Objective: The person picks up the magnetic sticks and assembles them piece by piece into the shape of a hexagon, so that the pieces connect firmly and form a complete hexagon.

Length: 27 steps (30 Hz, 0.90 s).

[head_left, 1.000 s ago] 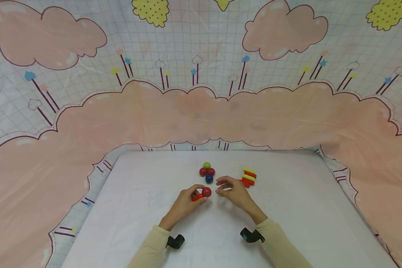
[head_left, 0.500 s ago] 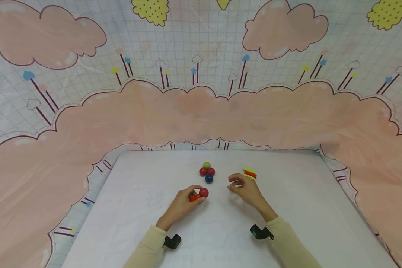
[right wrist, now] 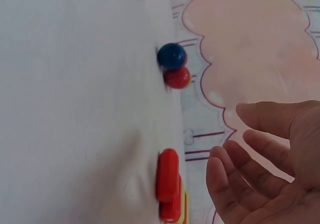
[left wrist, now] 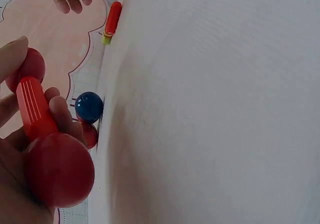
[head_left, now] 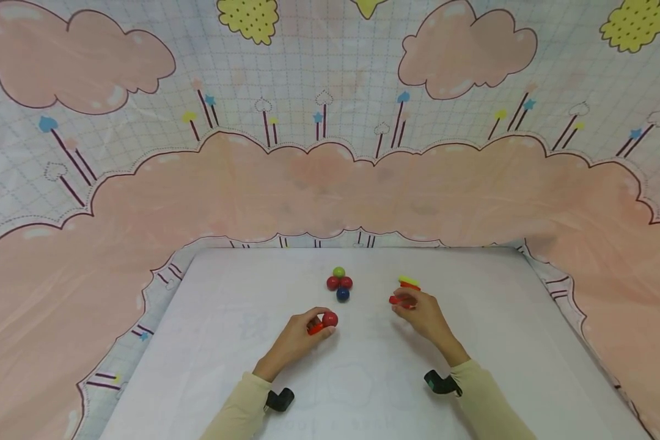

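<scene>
My left hand [head_left: 293,340] holds a red toy rod [left wrist: 36,107] with a red ball at each end. In the left wrist view, the larger-looking ball [left wrist: 59,170] is nearest the camera and the other ball [left wrist: 34,67] is under the thumb. My right hand [head_left: 430,316] hovers by a group of loose rods, its thumb and fingers parted around nothing. Red rods [head_left: 400,301] show at its fingertips in the head view, and a yellow one [head_left: 409,280] lies behind. The right wrist view has the red rod [right wrist: 167,175] apart from the fingers.
Several loose balls are clustered on the white table [head_left: 242,366] beyond my left hand: a green one [head_left: 338,272], red ones [head_left: 332,283] and a blue one [head_left: 343,294]. A patterned cloth [head_left: 308,189] with clouds hangs behind the table.
My right hand has moved away from the left hand, to the right and over to the loose rods. The left hand has drawn slightly left, still holding the rod with its balls.
</scene>
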### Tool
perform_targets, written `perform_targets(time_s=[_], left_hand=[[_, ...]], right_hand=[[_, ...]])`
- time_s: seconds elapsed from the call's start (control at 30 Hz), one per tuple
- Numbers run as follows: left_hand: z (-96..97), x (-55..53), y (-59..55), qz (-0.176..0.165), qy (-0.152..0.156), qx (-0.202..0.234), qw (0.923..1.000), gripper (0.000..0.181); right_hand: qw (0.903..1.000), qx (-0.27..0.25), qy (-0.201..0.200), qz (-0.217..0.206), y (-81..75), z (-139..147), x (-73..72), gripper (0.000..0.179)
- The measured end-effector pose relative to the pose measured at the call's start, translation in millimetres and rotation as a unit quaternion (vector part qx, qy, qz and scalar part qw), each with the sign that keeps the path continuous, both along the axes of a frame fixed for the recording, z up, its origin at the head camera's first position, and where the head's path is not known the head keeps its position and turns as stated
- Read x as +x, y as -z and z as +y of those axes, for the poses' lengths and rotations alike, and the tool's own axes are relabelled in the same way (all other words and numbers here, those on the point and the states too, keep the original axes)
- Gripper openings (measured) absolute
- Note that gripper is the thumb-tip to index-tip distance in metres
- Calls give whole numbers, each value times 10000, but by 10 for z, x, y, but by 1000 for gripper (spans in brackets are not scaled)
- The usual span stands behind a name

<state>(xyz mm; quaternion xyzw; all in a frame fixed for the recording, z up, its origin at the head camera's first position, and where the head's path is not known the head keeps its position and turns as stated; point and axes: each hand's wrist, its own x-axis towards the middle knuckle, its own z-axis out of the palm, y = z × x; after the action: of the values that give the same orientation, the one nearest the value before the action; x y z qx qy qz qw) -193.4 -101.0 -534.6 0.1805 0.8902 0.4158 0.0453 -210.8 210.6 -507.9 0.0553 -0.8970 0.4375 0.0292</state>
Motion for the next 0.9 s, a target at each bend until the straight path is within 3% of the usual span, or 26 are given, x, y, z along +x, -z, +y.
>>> perform_targets(time_s=[0.2,0.47,0.9], left_hand=[[-19,2,9,-94,153,-15,9998,42],[-17,6,29,40,284,-44,9996,41],[-28,21,48,37,253,-96,9996,42]], right_hand=[[9997,160,168,48,49,96,-30,32],[9983,439,386,-1,123,134,-46,31],[9956,694,580,-230,236,125,-103,31]])
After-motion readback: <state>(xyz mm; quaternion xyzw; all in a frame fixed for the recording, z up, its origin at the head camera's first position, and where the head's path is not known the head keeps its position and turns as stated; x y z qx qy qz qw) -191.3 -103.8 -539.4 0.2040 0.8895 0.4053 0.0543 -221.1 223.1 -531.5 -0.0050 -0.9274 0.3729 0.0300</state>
